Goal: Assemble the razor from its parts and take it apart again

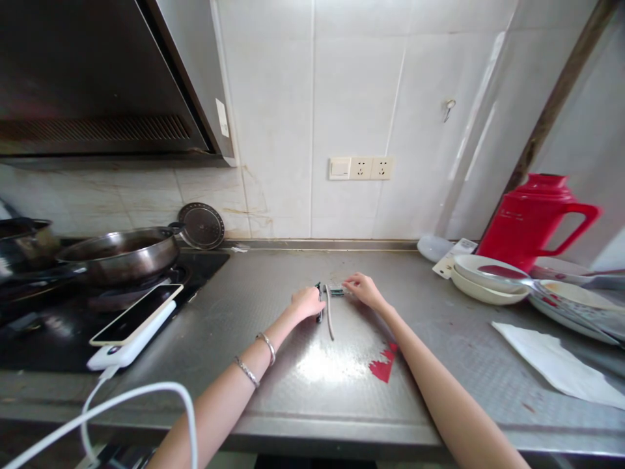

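Note:
My left hand is closed on a dark, narrow object held on the metal counter; its kind is too small to make out. Just to the right of it lies a thin grey cord, slightly curved and pointing toward me. Beyond the cord, a small green and whitish piece rests flat on the counter. The bent fingers of my right hand are pinched at that piece's right edge. A torn red scrap lies nearer to me, beside my right forearm.
On the left, a steel pan sits on the black hob, with a phone on a white power bank and its cable. To the right stand a red thermos, stacked bowls and a white napkin. Sockets are on the wall.

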Demonstrator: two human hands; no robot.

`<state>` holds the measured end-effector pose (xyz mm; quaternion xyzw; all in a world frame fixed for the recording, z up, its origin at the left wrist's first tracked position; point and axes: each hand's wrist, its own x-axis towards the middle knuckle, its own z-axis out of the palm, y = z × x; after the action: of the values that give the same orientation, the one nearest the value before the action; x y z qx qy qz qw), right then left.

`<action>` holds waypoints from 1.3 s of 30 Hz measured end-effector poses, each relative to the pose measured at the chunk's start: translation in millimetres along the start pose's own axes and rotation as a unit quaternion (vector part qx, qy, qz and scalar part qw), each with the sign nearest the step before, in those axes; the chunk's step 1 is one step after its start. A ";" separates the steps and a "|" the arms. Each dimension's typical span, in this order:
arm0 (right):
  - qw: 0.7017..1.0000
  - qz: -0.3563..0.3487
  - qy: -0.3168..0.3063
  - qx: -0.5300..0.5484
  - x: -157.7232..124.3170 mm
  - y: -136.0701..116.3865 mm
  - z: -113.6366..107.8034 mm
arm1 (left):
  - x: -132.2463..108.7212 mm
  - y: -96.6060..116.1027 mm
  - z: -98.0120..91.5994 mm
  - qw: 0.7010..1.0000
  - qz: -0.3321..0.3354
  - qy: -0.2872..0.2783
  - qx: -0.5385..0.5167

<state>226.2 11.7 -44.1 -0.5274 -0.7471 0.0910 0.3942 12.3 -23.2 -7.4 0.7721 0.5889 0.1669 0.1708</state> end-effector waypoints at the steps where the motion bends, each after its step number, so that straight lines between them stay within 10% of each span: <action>1: 1.000 -0.001 -0.001 -0.001 0.2 -0.5 -0.3 | -1.2 1.0 -0.7 1.000 0.000 -0.003 0.006; 16: 0.994 0.090 0.008 0.064 2.1 -28.9 -1.2 | -4.4 10.5 -11.0 0.996 -0.001 0.006 0.092; 22: 0.910 0.251 -0.030 0.329 1.6 -68.2 5.6 | -5.2 18.9 -8.4 0.995 0.019 0.063 0.072; 30: 0.852 0.294 -0.033 0.433 -0.6 -79.2 8.8 | -11.5 23.9 -0.8 0.991 0.065 0.096 0.068; 39: 0.909 0.277 0.027 0.312 10.8 -57.6 -28.0 | -14.1 27.6 -7.1 0.990 0.079 0.080 0.088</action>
<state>202.6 -11.5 11.8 -0.5658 -0.4936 0.4104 0.5175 29.0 -43.2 10.9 0.8126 0.5500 0.1885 0.0409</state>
